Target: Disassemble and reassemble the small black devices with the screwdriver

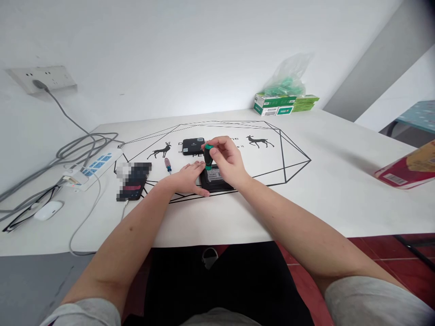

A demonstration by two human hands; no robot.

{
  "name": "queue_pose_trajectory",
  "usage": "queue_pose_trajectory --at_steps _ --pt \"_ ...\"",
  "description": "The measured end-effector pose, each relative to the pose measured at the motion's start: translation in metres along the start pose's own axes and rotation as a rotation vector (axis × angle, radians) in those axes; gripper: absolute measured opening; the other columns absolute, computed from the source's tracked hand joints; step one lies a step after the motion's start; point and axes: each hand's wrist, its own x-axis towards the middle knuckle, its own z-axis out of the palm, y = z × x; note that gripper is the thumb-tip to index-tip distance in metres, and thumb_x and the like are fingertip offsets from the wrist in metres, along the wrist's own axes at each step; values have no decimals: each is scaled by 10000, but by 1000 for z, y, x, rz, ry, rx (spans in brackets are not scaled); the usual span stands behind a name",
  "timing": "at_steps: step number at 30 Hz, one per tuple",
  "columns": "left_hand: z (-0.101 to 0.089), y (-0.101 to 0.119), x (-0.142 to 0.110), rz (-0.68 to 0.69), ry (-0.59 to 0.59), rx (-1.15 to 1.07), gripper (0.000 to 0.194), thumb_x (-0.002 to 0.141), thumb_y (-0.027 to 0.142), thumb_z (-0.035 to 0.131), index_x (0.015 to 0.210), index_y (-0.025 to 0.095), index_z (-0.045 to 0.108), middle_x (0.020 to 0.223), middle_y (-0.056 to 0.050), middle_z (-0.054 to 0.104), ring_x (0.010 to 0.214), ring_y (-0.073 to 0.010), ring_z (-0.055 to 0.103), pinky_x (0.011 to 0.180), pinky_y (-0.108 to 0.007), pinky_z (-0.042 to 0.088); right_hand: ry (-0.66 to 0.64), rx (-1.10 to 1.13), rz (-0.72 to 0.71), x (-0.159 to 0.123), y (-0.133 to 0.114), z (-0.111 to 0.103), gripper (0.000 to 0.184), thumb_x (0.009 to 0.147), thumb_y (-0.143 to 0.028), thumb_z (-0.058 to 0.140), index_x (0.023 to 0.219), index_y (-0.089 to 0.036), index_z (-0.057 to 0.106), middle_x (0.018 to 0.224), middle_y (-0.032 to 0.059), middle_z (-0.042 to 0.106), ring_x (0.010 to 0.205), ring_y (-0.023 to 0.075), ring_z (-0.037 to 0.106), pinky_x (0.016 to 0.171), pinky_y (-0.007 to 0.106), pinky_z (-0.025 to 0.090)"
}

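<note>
Right grip [229, 159] pinches snugly around what looks like a screwdriver [208, 158].

The head-worn camera sits above the person's lap [251, 283], facing forward and down. Its wide field spans the lap, close below, the table [340, 203] and the wall [170, 59] beyond; left hand [189, 178] and right hand [231, 162] appear near mid-frame.

light grey, short fabric sleeves [370, 296] end near the elbows, matching a strip of grey shirt front [220, 318]; below are plain black trousers [244, 278] and rounded, pale-rimmed grey footwear [210, 258]. a small round mole [131, 229] marks the left forearm [124, 249].
</note>
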Motion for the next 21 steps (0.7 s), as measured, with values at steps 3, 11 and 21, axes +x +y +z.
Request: queue_pose_trajectory --at_steps 3,11,21 --pt "-1 3 -1 22 10 -4 1311 815 872 709 1809 240 132 1883 -157 173 1723 -457 162 1351 -584 242 52 -68 -35 1 1 0 453 910 -679 797 1079 -297 622 1095 27 659 991 209 647 935 426 567" --pt "-1 2 0 -14 -10 8 1309 812 864 713 1801 211 157 1882 -185 152 1724 -472 138 1356 -588 224 6 5 32 1 -2 0 425 988 -703 688 1098 -299 615 1054 23 700 971 208 683 945 434 569" --pt "4 -5 2 26 10 1 1331 813 891 707 1811 218 140 1873 -192 184 1716 -487 155 1350 -611 218 -39 32 61 -1 -2 1 382 1025 -655 632 1163 -300 625 1181 56 742 1089 235 715 987 462 590"
